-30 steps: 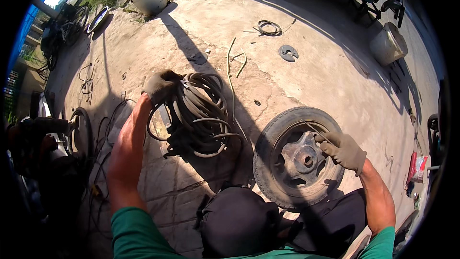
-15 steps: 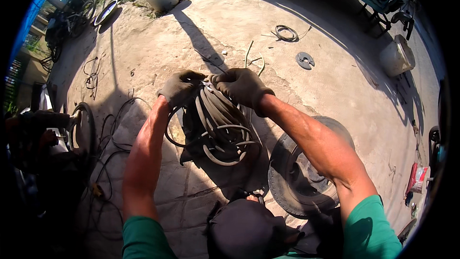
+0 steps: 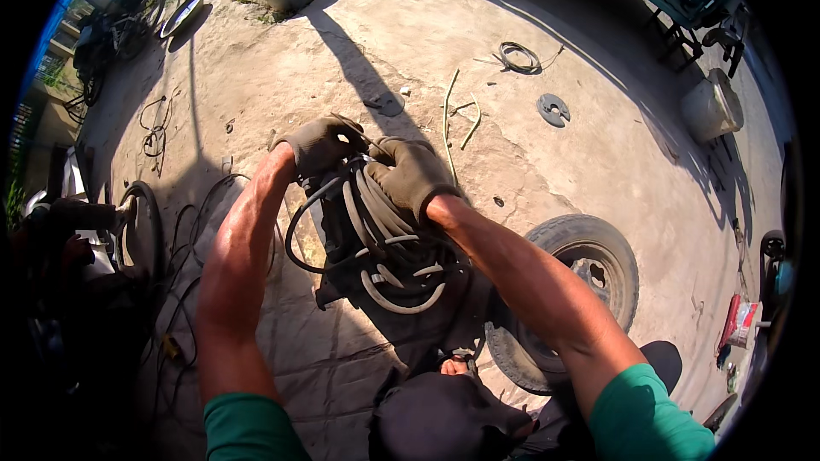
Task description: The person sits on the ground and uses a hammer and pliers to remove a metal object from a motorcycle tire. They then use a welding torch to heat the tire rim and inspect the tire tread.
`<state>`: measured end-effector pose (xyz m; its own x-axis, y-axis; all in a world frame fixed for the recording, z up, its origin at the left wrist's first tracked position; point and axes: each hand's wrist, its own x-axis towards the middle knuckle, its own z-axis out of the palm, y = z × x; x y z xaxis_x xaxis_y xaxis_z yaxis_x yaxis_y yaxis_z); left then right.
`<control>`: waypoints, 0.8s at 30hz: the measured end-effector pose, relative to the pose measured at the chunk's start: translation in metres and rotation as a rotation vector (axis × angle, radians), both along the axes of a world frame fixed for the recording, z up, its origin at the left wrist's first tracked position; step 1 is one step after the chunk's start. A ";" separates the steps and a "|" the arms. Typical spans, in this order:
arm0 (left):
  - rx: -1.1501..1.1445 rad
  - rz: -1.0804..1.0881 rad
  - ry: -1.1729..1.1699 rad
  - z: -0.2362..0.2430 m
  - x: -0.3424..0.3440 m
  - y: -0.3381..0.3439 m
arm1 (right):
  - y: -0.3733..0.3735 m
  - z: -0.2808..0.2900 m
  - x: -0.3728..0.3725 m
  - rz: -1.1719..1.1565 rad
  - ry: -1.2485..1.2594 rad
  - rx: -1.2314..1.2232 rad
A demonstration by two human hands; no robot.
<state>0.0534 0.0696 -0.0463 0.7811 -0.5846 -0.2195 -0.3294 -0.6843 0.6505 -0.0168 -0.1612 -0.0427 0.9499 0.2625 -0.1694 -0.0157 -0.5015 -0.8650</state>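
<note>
Here, the coil of grey and dark tubing (image 3: 357, 220) sits in front of me, low in the middle of the view, its loops gathered at the top between my two gloved hands. Whether its lower loops bear on the concrete ground (image 3: 256, 60), I can't tell from above.

The likeliest trouble, I judge, is the gathered top slipping: if my grip slackens, the loops could slide over one another and splay out. A wide dark loop (image 3: 291, 235) bulges out on the left, and a tug there could pull the bundle askew. The thick gloves may also dull my feel for anything thin.

My left hand (image 3: 323, 145) is at the top left of the bundle, knuckles up, fingers bent toward the other hand. My right hand (image 3: 412, 172) lies over the upper right of the coil, thumb and fingers pointing left. How firmly either grip is closed, I can't tell. My left forearm rises from the lower left; my right forearm (image 3: 530, 282) slants in from the lower right, covering part of the wheel (image 3: 625, 265).
</note>
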 end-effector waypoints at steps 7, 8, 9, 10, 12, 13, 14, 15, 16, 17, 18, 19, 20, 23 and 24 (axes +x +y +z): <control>-0.145 0.072 0.166 0.005 -0.012 -0.008 | 0.000 0.000 -0.005 -0.053 -0.105 -0.065; -0.119 -0.089 -0.094 0.013 -0.017 -0.015 | 0.001 -0.002 -0.008 -0.068 -0.116 -0.055; -0.098 -0.240 -0.256 0.018 -0.015 -0.020 | 0.000 0.001 -0.011 -0.076 -0.103 -0.048; -0.098 -0.079 -0.026 0.023 -0.017 -0.026 | -0.002 -0.002 -0.013 -0.081 -0.169 0.007; -0.120 -0.005 0.048 0.027 -0.021 -0.027 | -0.002 -0.005 -0.015 -0.087 -0.260 0.067; -0.140 -0.092 -0.108 0.025 -0.022 -0.022 | -0.002 -0.006 -0.016 -0.088 -0.284 0.075; -0.158 -0.180 -0.263 0.024 -0.022 -0.018 | -0.001 -0.007 -0.016 -0.090 -0.307 0.082; -0.181 -0.110 -0.193 0.021 -0.025 -0.016 | -0.001 -0.004 -0.018 -0.091 -0.322 0.059; -0.202 -0.040 -0.122 0.019 -0.027 -0.014 | 0.001 -0.002 -0.019 -0.093 -0.336 0.036; -0.221 0.030 -0.051 0.016 -0.030 -0.012 | 0.002 0.000 -0.020 -0.093 -0.351 0.014; -0.235 0.099 0.017 0.016 -0.031 -0.012 | 0.002 0.002 -0.013 -0.082 -0.377 0.022; -0.255 0.132 0.042 0.014 -0.034 -0.013 | 0.003 -0.004 -0.014 -0.110 -0.392 0.029; -0.276 0.166 0.067 0.012 -0.039 -0.015 | 0.004 -0.013 -0.015 -0.138 -0.407 0.037; -0.334 0.364 0.221 0.024 -0.043 -0.023 | 0.008 -0.016 -0.012 -0.207 -0.323 0.080; -0.356 0.364 0.187 0.025 -0.041 -0.023 | 0.010 -0.021 -0.008 -0.233 -0.329 0.132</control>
